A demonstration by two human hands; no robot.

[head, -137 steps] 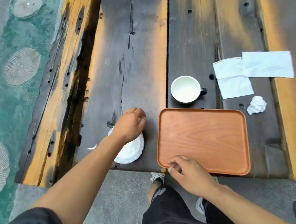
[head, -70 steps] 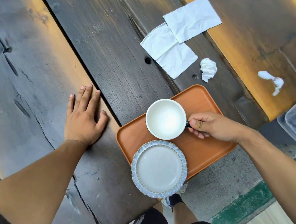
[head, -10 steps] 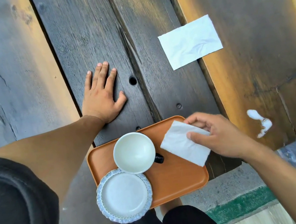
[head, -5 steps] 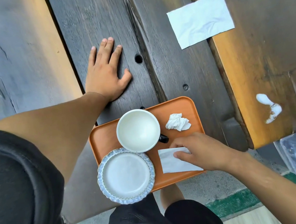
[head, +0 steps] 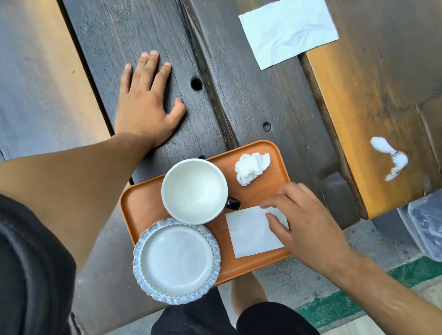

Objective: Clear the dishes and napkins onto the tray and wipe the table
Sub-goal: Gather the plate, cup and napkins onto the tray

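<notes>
Rectangular orange wooden tray (head: pixel 146 205) sits at near edge of the dark, weathered plank table (head: pixel 227 54), its near side overhanging the edge. On tray: round white ceramic cup (head: pixel 194 191) w/ black handle, empty, upright, towards far side; scalloped pale-blue round plate (head: pixel 176 260) at near-left corner, rim poking past tray edge & touching or just under the cup, can't tell which. Crumpled white paper napkin ball (head: pixel 252 167) in far-right corner of tray, apart from cup. Flat folded white napkin (head: pixel 248 232) lies on tray's right-near part, just beside plate, below the cup handle. R hand (head: pixel 303 226) over that napkin's right edge, fingers (head: pixel 275 223) spread loose & relaxed, tips touching the paper, not pinching anything. L hand (head: pixel 147 104) flat on table beyond tray, palm down, fingers splayed wide, holding nothing. One more flat white rectangular napkin (head: pixel 289 26) on table, far right, well apart from tray. White splotchy smear (head: pixel 390 157) on the orange-toned plank to the right of tray. Clear plastic lidded container (head: pixel 438 226) on the ground beside the table corner.
</notes>
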